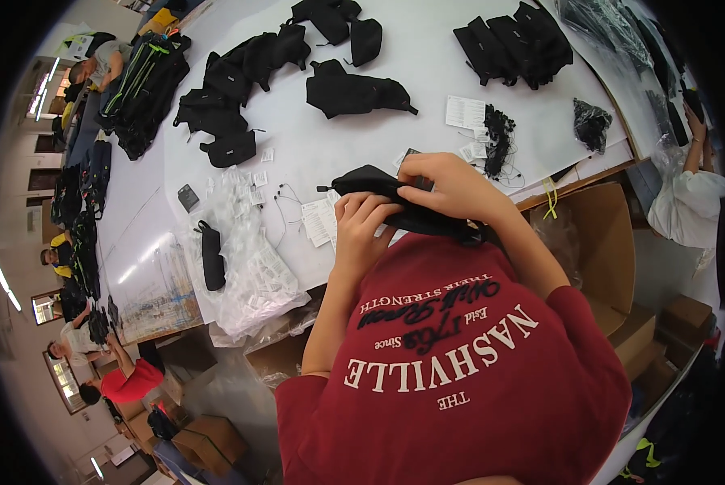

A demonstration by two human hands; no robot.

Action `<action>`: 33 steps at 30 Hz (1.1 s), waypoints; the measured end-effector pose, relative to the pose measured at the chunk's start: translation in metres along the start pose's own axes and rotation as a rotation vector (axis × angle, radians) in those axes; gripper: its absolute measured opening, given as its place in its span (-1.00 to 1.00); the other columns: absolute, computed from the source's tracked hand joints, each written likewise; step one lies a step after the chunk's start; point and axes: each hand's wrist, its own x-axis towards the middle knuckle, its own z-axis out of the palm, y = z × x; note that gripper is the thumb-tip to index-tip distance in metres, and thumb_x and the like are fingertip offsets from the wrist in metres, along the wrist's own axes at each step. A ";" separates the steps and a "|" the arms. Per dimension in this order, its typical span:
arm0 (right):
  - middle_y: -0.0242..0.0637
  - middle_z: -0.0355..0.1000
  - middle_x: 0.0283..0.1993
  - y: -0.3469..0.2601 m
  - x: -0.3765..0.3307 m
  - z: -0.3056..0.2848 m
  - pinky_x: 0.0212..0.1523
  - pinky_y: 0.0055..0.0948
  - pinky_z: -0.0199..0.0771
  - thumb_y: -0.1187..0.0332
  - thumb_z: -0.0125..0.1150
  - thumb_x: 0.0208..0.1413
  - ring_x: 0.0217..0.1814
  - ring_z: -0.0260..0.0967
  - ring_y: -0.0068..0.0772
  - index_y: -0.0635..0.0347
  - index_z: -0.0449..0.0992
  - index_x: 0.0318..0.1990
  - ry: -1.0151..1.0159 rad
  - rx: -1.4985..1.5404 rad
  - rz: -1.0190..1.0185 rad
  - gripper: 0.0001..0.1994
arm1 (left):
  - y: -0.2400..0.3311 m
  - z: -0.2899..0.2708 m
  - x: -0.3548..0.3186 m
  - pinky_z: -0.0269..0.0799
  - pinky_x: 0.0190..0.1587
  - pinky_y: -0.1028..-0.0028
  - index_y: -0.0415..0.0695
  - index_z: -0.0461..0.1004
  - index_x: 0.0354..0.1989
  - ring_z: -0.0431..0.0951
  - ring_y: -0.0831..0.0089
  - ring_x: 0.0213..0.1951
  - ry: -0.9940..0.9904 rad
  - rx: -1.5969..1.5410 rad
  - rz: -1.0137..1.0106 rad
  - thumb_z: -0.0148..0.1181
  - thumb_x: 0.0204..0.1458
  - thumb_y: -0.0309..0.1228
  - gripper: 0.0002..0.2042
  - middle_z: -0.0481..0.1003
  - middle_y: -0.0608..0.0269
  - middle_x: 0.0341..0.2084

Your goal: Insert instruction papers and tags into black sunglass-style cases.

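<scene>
Close to my body at the table's near edge, I hold a black fabric pouch (364, 177) with both hands. My left hand (359, 225) is closed on its near left side, fingers curled over the cloth. My right hand (450, 184) grips the right part from above, with thumb and fingers pinched together. A short tab sticks out at the pouch's left end; its right end is partly hidden by my right hand and wrist. Beside my left hand lie white printed label sheets (317, 223). A small dark card shows just behind my right fingers.
Black pouches (354, 90) lie across the white table, with a stack (517, 47) at far right. Clear plastic bags (253, 275) and a slim black pouch (211, 257) are left. Black cords (499, 139) lie right. A cardboard box (601, 242) stands beside me; other people work around.
</scene>
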 end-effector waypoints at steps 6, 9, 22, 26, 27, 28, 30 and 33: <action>-0.19 0.42 -0.48 -0.005 -0.002 0.008 -0.40 -0.42 0.35 0.33 0.18 -0.02 -0.45 0.37 -0.32 0.28 0.44 -0.40 -0.087 0.094 0.020 -0.83 | -0.002 0.003 -0.013 0.23 -0.11 0.36 -0.10 0.52 -0.41 0.45 0.34 -0.26 0.097 -0.050 -0.018 0.28 -0.40 -0.59 -0.74 0.49 0.34 -0.43; -0.22 0.45 -0.44 -0.006 -0.003 0.008 -0.33 -0.42 0.37 0.26 0.16 0.02 -0.40 0.40 -0.35 0.26 0.47 -0.35 -0.152 0.137 0.094 -0.78 | 0.001 0.001 -0.016 0.25 -0.15 0.37 -0.10 0.52 -0.41 0.46 0.32 -0.28 0.107 -0.050 -0.036 0.29 -0.39 -0.59 -0.74 0.49 0.33 -0.45; -0.25 0.39 -0.09 0.053 -0.058 -0.004 0.06 -0.43 0.28 0.35 0.39 -0.18 0.00 0.32 -0.42 0.26 0.39 -0.02 -0.230 0.191 0.259 -0.49 | -0.012 -0.029 -0.043 0.20 -0.46 0.56 -0.27 0.32 -0.41 0.24 0.63 -0.52 -0.348 -0.679 -0.753 0.24 -0.05 -0.38 -0.76 0.32 0.36 -0.63; -0.33 0.50 -0.30 0.073 -0.065 0.018 -0.08 -0.57 0.35 0.41 0.37 -0.18 -0.22 0.40 -0.58 0.26 0.46 -0.18 -0.135 0.466 0.507 -0.65 | -0.018 -0.030 -0.045 0.23 -0.40 0.58 -0.26 0.35 -0.35 0.28 0.66 -0.45 -0.415 -0.844 -0.814 0.23 -0.01 -0.36 -0.76 0.37 0.39 -0.57; -0.32 0.51 -0.28 0.069 -0.067 0.026 -0.09 -0.57 0.35 0.40 0.37 -0.15 -0.21 0.40 -0.59 0.27 0.46 -0.23 -0.189 0.628 0.557 -0.70 | -0.016 -0.031 -0.045 0.23 -0.40 0.58 -0.26 0.35 -0.35 0.28 0.66 -0.45 -0.415 -0.847 -0.812 0.23 -0.01 -0.36 -0.76 0.37 0.39 -0.57; -0.32 0.51 -0.27 0.067 -0.070 0.034 -0.10 -0.57 0.35 0.39 0.36 -0.12 -0.20 0.39 -0.60 0.27 0.46 -0.29 -0.242 0.791 0.604 -0.74 | -0.014 -0.032 -0.044 0.26 -0.36 0.58 -0.27 0.37 -0.30 0.31 0.65 -0.43 -0.365 -0.905 -0.826 0.22 0.00 -0.36 -0.76 0.40 0.37 -0.54; -0.30 0.51 -0.23 0.075 -0.076 0.040 -0.11 -0.54 0.37 0.36 0.31 -0.04 -0.19 0.40 -0.59 0.25 0.43 -0.26 -0.298 0.705 0.585 -0.76 | -0.015 -0.032 -0.045 0.29 -0.33 0.57 -0.27 0.38 -0.25 0.34 0.63 -0.40 -0.309 -0.963 -0.837 0.22 0.00 -0.36 -0.74 0.43 0.34 -0.50; -0.25 0.52 -0.26 0.078 -0.068 0.024 -0.19 -0.53 0.39 0.34 0.19 0.06 -0.27 0.41 -0.56 0.25 0.31 -0.05 -0.095 0.849 0.504 -0.67 | -0.023 -0.030 -0.054 0.33 -0.26 0.53 -0.30 0.39 -0.19 0.38 0.59 -0.35 -0.237 -0.795 -0.815 0.21 0.01 -0.36 -0.71 0.47 0.25 -0.46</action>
